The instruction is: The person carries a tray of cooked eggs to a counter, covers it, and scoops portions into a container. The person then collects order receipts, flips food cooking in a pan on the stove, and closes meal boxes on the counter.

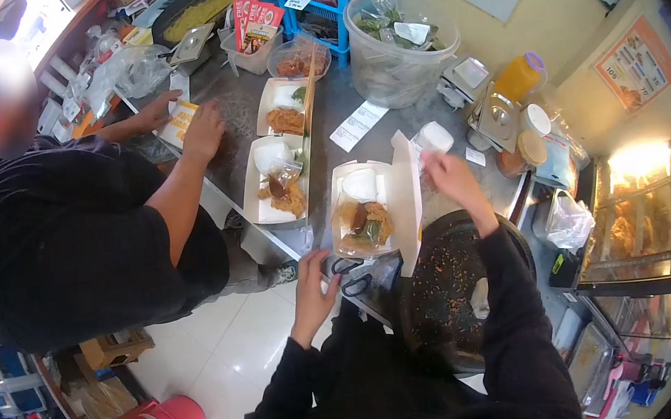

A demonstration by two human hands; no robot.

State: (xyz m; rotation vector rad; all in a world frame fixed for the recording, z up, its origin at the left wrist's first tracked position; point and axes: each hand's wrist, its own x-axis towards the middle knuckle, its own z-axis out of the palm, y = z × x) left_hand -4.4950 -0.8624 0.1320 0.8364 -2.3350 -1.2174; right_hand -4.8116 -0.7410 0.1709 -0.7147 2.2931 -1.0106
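In front of me stands an open meal box [337,242] with a wrapped white rice portion [359,184], fried chicken [379,225] and a small sauce bag in it. Its paper lid [410,201] is raised on the right side. My right hand [453,184] is at the outer side of the lid, slightly blurred, fingers apart and fingertips close to its edge. By the table's front edge, my left hand [312,295] has its fingers spread and holds nothing. Black scissors handles [352,278] lie just right of it.
Two more filled boxes [272,179] stand to the left. A co-worker's hands [198,130] handle a yellow-and-white carton [179,124]. Behind are a bucket of greens [402,65] and a receipt [359,125]. A dark round tray [461,294] sits at the front right.
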